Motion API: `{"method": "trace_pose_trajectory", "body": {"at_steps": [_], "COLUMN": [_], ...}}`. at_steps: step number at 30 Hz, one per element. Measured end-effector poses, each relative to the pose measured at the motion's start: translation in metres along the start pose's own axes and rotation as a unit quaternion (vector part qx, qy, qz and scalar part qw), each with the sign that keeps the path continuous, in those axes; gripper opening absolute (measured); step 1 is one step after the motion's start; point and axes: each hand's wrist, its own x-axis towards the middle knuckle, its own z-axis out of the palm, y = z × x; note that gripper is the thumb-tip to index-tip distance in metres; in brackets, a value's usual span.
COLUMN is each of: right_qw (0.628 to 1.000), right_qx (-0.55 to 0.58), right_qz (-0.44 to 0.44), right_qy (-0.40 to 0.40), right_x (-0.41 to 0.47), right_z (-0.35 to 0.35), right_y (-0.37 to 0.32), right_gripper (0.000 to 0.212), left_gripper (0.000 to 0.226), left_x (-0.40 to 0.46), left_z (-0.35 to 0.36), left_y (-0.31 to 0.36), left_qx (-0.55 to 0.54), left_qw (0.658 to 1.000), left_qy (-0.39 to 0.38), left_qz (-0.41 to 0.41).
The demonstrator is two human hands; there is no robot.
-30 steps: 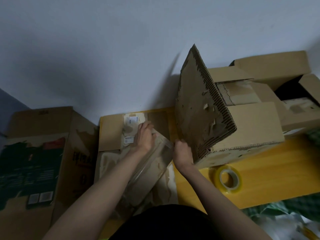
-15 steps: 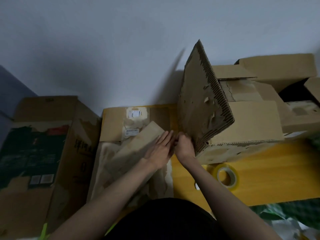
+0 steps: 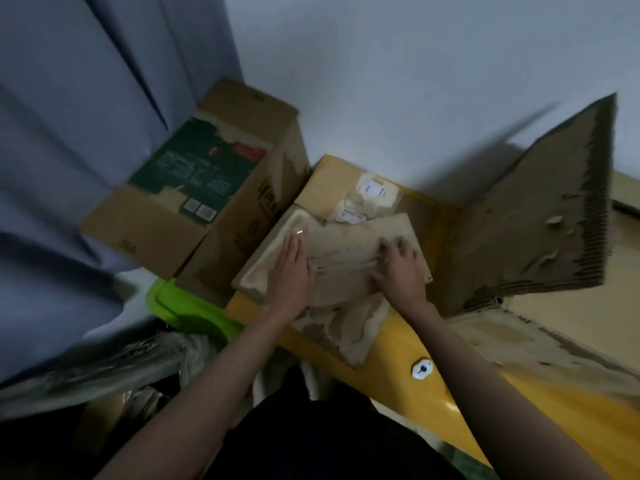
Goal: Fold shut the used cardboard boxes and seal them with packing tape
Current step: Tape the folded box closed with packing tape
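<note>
While flat left hand (image 3: 289,271) presses torn cardboard flap (image 3: 349,261), right hand (image 3: 398,268) fingers curl, gripping it.

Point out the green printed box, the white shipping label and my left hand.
green printed box (image 3: 194,174): head view, green top panel.
white shipping label (image 3: 372,189): head view, label's middle.
left hand (image 3: 292,271): head view, back of hand.

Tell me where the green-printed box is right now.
In the head view, the green-printed box sits upper left, beside the curtain, left of the flat box under both hands.

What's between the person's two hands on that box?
In the head view, only the folded cardboard flap lies between the left hand and the right hand.
</note>
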Motion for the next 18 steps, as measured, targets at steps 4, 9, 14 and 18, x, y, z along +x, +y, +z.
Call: {"method": "trace_pose_trajectory", "body": {"at_steps": [4,9,14,18], "right_qw": [0.997,0.998,0.996,0.998], "right_qx": [0.042,0.042,0.06,0.025], "right_qz": [0.052,0.035,0.04,0.043], "right_qy": [-0.033,-0.044,-0.05,-0.037], "right_x": [0.003,0.001,0.012,0.01], "right_z": [-0.009,-0.005,-0.01,-0.009], "right_y": [0.014,0.022,0.026,0.033], "right_gripper": [0.09,0.089,0.065,0.062], "left_gripper": [0.06,0.039,0.034,0.05], "left_x": [0.002,0.032,0.042,0.011], "left_z": [0.002,-0.01,-0.021,0.001], "left_y": [0.002,0.001,-0.011,-0.002], "left_qx": [-0.046,-0.029,-0.22,-0.269], "left_qw": [0.998,0.999,0.969,0.95], "left_qy": [-0.039,0.043,0.049,0.094], "left_qz": [-0.017,-0.001,-0.101,-0.129]}}
